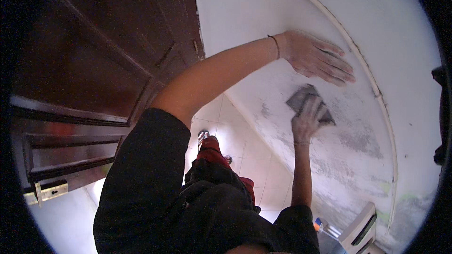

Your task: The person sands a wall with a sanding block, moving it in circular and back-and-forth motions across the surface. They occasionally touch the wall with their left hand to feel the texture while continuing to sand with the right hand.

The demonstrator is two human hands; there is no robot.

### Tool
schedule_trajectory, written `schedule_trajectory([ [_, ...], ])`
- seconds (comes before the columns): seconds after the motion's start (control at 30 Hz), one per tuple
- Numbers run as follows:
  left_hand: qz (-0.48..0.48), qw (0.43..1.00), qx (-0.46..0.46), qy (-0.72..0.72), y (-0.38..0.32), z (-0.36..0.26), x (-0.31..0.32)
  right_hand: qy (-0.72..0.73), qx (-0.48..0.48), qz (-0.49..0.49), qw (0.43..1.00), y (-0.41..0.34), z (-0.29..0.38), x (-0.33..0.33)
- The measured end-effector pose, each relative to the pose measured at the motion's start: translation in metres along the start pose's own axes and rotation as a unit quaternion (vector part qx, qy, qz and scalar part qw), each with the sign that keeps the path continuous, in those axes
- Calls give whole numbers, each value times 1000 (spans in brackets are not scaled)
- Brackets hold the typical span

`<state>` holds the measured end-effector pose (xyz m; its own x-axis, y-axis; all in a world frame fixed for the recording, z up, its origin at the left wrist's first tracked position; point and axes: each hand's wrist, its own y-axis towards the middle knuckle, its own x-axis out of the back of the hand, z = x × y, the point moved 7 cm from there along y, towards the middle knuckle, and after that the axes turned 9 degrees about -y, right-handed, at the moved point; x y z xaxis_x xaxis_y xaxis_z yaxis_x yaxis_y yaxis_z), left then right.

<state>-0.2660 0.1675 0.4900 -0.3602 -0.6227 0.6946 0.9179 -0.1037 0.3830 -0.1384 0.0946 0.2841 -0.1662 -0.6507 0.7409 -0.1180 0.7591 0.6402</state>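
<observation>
My left hand [317,58] lies flat on the white wall [240,10], its fingers stretched out and dusted with white powder. It holds nothing, and a dark thin band circles its wrist. Below it, my right hand [307,121] presses a dark grey sheet of sandpaper [300,98] against the wall. The sheet sticks out past the fingers on both sides; the part under the palm is hidden. Around the sheet the wall surface is scuffed, with grey patches [360,141] and worn paint. My right hand and the sheet look slightly blurred.
A dark brown panelled door [99,49] with a brass lock plate [53,191] stands at the left. A pale conduit [367,67] runs along the wall. At lower right is a white plastic piece of furniture [360,225], beside an orange-and-blue item [317,224]. Pale tiles [254,151] cover the floor.
</observation>
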Motion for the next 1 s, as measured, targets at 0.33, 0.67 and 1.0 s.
schedule_trajectory([
  [0.33,16,996,-10,-84,4,1,-9,59,134,198,969,-16,78,-72],
  [0.67,-12,999,0,-33,3,3,-6,236,184,157,941,-10,114,-82],
  [1.0,3,999,10,-32,1,3,0,209,207,125,948,-14,123,-81],
])
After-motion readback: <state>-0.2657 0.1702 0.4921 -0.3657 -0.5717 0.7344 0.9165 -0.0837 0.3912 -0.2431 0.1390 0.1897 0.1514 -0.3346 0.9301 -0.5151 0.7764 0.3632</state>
